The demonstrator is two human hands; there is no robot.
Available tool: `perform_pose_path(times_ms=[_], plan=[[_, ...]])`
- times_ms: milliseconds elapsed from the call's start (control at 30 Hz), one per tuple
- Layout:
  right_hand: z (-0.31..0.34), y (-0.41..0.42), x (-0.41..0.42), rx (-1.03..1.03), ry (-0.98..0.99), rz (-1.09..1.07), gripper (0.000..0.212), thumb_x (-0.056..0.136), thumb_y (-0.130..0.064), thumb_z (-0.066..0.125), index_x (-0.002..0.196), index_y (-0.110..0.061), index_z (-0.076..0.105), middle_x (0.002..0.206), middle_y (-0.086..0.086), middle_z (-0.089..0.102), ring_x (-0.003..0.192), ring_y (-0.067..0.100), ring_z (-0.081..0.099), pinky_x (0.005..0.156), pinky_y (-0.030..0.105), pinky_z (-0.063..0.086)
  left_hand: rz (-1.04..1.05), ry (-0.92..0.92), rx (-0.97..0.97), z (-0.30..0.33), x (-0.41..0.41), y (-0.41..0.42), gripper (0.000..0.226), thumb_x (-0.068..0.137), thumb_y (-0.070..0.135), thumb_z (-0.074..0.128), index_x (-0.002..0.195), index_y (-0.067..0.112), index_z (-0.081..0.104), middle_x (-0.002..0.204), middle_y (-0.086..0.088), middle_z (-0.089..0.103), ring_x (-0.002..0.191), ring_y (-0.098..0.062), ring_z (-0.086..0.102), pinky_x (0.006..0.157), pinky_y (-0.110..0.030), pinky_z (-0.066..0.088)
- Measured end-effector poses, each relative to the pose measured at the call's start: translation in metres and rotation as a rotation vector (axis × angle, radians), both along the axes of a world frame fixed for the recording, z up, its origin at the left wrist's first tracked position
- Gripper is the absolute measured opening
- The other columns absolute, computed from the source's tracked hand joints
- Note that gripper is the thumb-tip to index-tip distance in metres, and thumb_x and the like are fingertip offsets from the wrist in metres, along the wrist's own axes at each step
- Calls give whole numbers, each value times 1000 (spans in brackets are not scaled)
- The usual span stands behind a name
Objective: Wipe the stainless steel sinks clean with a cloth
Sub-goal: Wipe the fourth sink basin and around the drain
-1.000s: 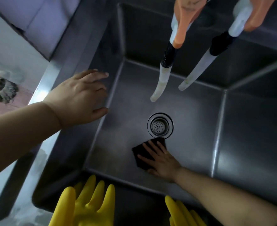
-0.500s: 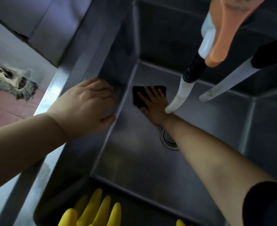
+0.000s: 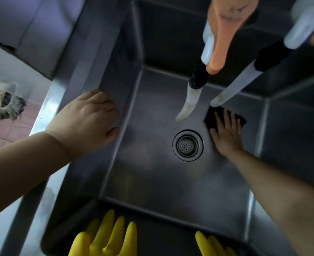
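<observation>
- Right now, nearest to us, two yellow rubber gloves (image 3: 106, 237) hang over the front edge of the sink (image 3: 152, 182). They are not on the hands.
- A bit farther in, the left hand (image 3: 86, 122) rests on the left rim of the sink. Its fingers curl over the edge and hold the steel there, so this grip is clamped on the rim.
- In the middle of the sink floor sits the round drain (image 3: 188, 145).
- Just past the drain, on its right, the right hand (image 3: 226, 133) lies flat on the dark cloth (image 3: 224, 117). The fingers are straight and spread apart and press the cloth down on the sink floor. They do not wrap round it.
- Farthest away, two pale hoses (image 3: 189, 104) hang down from above. The tip of the right one is just over the far corner of the cloth.
- What could go wrong: the hand only presses, so I think the cloth could bunch up or slip out on the smooth steel.
- The arm could bump a hose if it wipes farther back.
- The cloth could snag on the drain rim if it slides left.
</observation>
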State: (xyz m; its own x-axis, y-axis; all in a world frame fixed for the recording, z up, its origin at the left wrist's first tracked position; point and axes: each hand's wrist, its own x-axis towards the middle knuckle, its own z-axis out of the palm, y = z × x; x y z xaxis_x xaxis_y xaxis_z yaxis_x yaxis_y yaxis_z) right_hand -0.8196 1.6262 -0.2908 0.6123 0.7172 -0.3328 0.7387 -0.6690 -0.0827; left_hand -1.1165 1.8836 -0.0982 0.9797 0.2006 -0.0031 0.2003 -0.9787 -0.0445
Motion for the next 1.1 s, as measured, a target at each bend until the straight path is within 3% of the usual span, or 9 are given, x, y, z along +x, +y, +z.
perform_pose_path(times_ms=[167, 300, 367, 467, 533, 600, 667, 867, 1100], plan=[[10, -85, -55, -172, 40, 17, 62, 92, -49, 19, 146, -26, -1, 157, 10, -5, 144, 26, -12, 113, 38, -19, -1, 0, 23, -1, 0, 0, 33, 78, 32, 49, 79, 7, 71, 81, -11, 67, 88, -33, 59, 88, -39, 39], [24, -127, -111, -247, 147, 206, 67, 85, -48, 31, 141, -13, 42, 147, 25, 30, 140, 40, 15, 112, 46, 2, -11, -4, 5, 1, 1, -1, 33, 78, 30, 48, 76, 6, 70, 79, -13, 66, 87, -34, 59, 86, -40, 40], [24, -138, -126, -273, 122, 252, 69, 86, -49, 35, 145, -13, 32, 148, 26, 26, 143, 35, -8, 111, 46, -2, -21, 1, 4, 1, 0, -1, 33, 79, 30, 46, 75, 7, 70, 79, -12, 66, 87, -34, 60, 86, -40, 40], [17, -140, -122, -363, 149, 180, 71, 97, -51, 26, 143, -27, -22, 155, 14, -20, 126, 22, -49, 104, 41, -31, -39, -11, 9, 1, 0, -1, 31, 81, 28, 46, 73, 8, 69, 76, -11, 65, 84, -34, 60, 87, -41, 41], [13, -127, -105, -291, 142, 2, 68, 98, -50, 25, 141, -30, -23, 156, 9, -22, 133, 24, -40, 106, 41, -28, -68, -23, 18, 1, 1, -1, 27, 80, 25, 49, 70, 9, 67, 71, -10, 63, 80, -33, 60, 86, -41, 42], [14, -97, -75, -221, 96, -165, 68, 97, -49, 31, 149, -28, -9, 158, 8, -14, 143, 29, -21, 111, 44, -17, -116, -25, 31, 0, 1, 0, 26, 81, 25, 49, 67, 12, 66, 68, -7, 62, 76, -32, 59, 86, -41, 42], [12, -63, -36, -199, 93, -259, 69, 97, -49, 34, 151, -26, -1, 158, 9, -12, 144, 31, -15, 113, 45, -13, -167, -9, 36, -3, 0, 2, 29, 84, 29, 46, 68, 14, 67, 69, -5, 63, 76, -32, 60, 84, -42, 42], [-4, 1, 70, -220, 82, -311, 72, 95, -54, 32, 150, -28, -6, 158, 11, -15, 143, 34, -16, 114, 47, -10, -153, 41, 38, -11, 2, 7, 29, 81, 35, 50, 72, 14, 69, 73, -6, 65, 81, -32, 61, 82, -41, 44], [0, -42, 22, -206, 62, -243, 73, 95, -54, 32, 151, -25, -5, 157, 11, -16, 143, 32, -18, 112, 44, -14, -147, 82, 28, -15, 1, 11, 36, 81, 41, 48, 76, 13, 71, 75, -8, 67, 82, -33, 62, 85, -42, 42]])
